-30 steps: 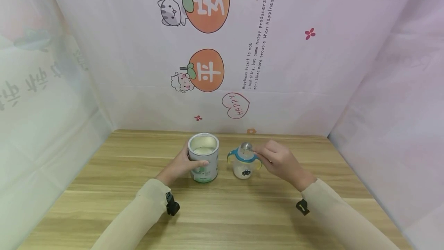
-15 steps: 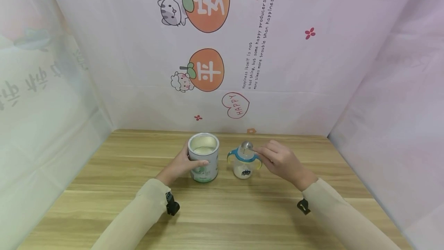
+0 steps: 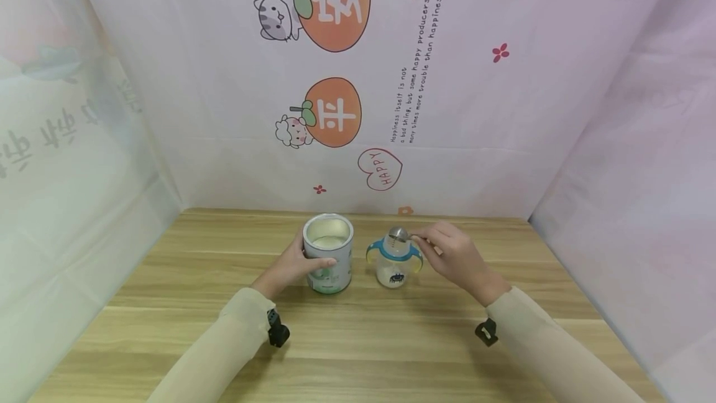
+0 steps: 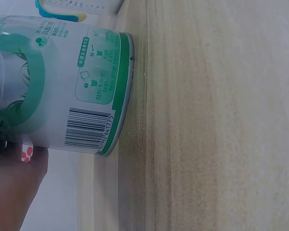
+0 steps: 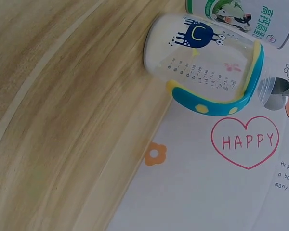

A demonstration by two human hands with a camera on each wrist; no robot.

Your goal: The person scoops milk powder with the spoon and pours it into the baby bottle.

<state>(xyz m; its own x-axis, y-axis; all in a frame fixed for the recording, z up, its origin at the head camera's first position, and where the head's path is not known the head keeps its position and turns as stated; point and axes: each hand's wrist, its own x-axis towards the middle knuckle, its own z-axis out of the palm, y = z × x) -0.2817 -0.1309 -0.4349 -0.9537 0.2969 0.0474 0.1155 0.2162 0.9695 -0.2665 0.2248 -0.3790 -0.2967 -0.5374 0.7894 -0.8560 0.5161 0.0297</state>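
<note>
In the head view my left hand (image 3: 291, 268) grips the side of an open milk powder can (image 3: 340, 272), with the thumb across its front. Pale powder shows inside, below the rim. The can stands upright on the table; the left wrist view shows its barcode side (image 4: 58, 86). To its right stands a clear baby bottle (image 3: 393, 271) with blue and yellow handles and whitish contents at the bottom. My right hand (image 3: 454, 257) pinches the handle of a metal spoon (image 3: 398, 233). The spoon's bowl is at the bottle's open mouth, as the right wrist view shows too (image 5: 281, 86).
The wood-grain table (image 3: 358, 347) extends in front of the can and bottle. A white printed cloth (image 3: 458, 111) hangs close behind them, and more cloth hangs at the left and right sides.
The right fingers have shifted slightly up, and the spoon's bowl has changed its tilt over the bottle mouth. My left hand and the can have stayed in place.
</note>
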